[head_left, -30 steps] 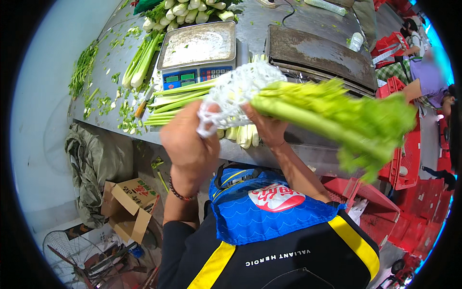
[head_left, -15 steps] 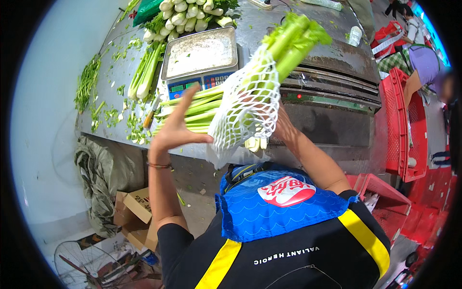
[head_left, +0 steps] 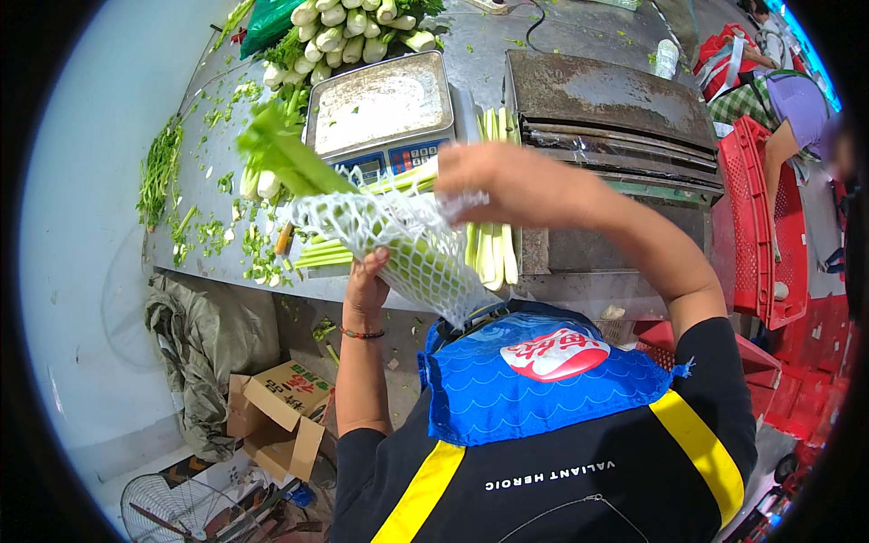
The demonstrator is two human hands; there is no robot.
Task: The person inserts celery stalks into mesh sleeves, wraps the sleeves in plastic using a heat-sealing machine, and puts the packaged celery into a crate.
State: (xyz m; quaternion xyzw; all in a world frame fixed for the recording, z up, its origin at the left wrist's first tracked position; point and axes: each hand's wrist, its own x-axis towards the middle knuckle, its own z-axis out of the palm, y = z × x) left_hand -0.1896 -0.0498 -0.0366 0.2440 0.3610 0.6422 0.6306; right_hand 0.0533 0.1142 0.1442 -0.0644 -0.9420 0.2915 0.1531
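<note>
A bunch of celery (head_left: 294, 156) leans toward the upper left, its lower part inside a white foam net sleeve (head_left: 412, 253). My left hand (head_left: 367, 282) is closed around the sleeve from below, the thumb lying on the mesh. At the sleeve's right edge, my right hand (head_left: 480, 176) has its fingers curled in on the netting; motion blurs it, and its fingertips are partly hidden. Behind the sleeve, loose celery stalks (head_left: 324, 253) lie on the metal table (head_left: 206, 258). More cut stalks (head_left: 493, 249) lie just right of the sleeve.
A scale (head_left: 380, 104) stands beyond my hands, with a heap of white-bulbed greens (head_left: 348, 36) behind it. A metal machine (head_left: 615, 100) occupies the right side. An orange-handled tool (head_left: 285, 238) lies among trimmings. Red crates (head_left: 756, 217) and another person (head_left: 797, 104) are at right; a cardboard box (head_left: 285, 398) sits below.
The celery and sleeve have swung from leaning upper right to upper left. My left hand, formerly spread beside the net, now grips it; my right hand has moved up to its edge.
</note>
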